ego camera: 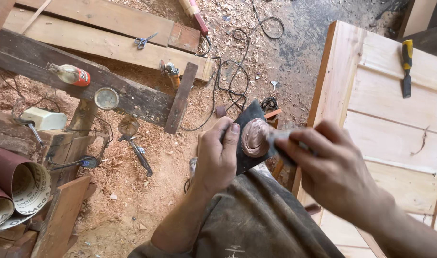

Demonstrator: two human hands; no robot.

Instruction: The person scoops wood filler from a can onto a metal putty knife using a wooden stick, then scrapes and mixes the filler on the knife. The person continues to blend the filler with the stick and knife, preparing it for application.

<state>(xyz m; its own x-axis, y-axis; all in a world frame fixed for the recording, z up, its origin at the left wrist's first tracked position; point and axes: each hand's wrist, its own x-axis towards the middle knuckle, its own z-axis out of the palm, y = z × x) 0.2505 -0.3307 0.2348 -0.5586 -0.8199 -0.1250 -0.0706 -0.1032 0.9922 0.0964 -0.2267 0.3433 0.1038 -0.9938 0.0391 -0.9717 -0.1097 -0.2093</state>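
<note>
A head-worn camera looks down at a person's two bare hands, held close together in the middle of the frame above the lap.

The left hand [217, 160] grips a dark flat board [249, 138] by its left edge, thumb pressed on the face. The board is tilted, its long axis running from lower left up to a corner at upper centre. On its face, just right of the thumb, sits a mound of pinkish-brown putty [254, 137].

The right hand [330, 172] comes in from the lower right, fingers closed around a thin grey blade [278, 138], only partly visible. The blade's tip touches the right side of the putty. So the putty lies between the two hands, left of the right hand's fingers and touching its tool.

To the right of the frame lies a pale wooden door panel [390, 110] with a yellow-handled chisel [407, 69] on it near the upper right. At left, a sawdust-strewn floor [147, 191] carries planks [99, 38], scissors [144, 41], a bottle [70, 74], cables [232, 81] and rolled sandpaper [18, 186] in the lower left.
</note>
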